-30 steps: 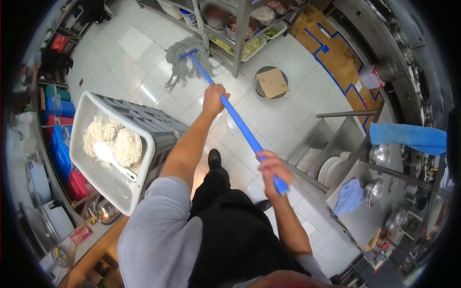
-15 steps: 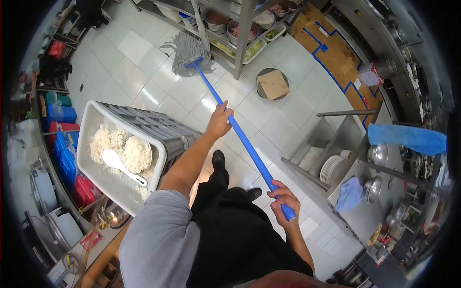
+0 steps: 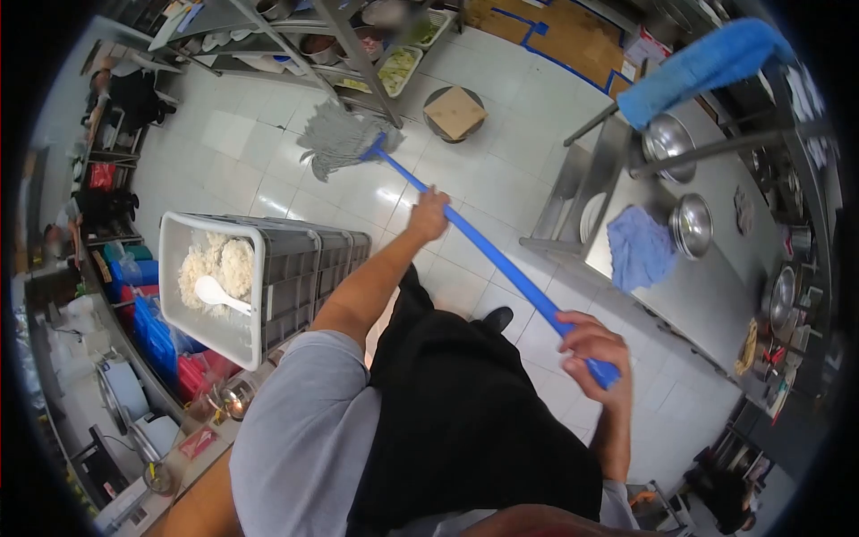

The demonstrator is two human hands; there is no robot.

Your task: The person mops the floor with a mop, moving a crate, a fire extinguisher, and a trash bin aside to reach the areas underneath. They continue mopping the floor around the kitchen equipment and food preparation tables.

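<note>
A blue mop handle [image 3: 510, 269] runs slantwise from the mop's grey string head [image 3: 338, 140] on the white tiled floor to its thick blue end at the lower right. My left hand [image 3: 429, 215] grips the handle partway down, nearer the mop head. Close to the top end, my right hand [image 3: 594, 351] is wrapped round the handle, with the blue tip showing past the palm. The mop head lies beside the foot of a metal shelf, left of a round dark lid with a brown square piece [image 3: 455, 113] on it.
On the left stands a grey crate stack with a white-rimmed tub [image 3: 259, 304] of rice and a white scoop. At right is a metal table [image 3: 707, 286] with bowls, a blue cloth [image 3: 641, 248] and a rolled blue towel [image 3: 702, 67]. Shelves [image 3: 250, 43] hold food trays at the top.
The view has turned and shifted. My right hand and the handle's top end appear farther right and higher. The mop strings now spread more to the left. Both hands keep their hold.
</note>
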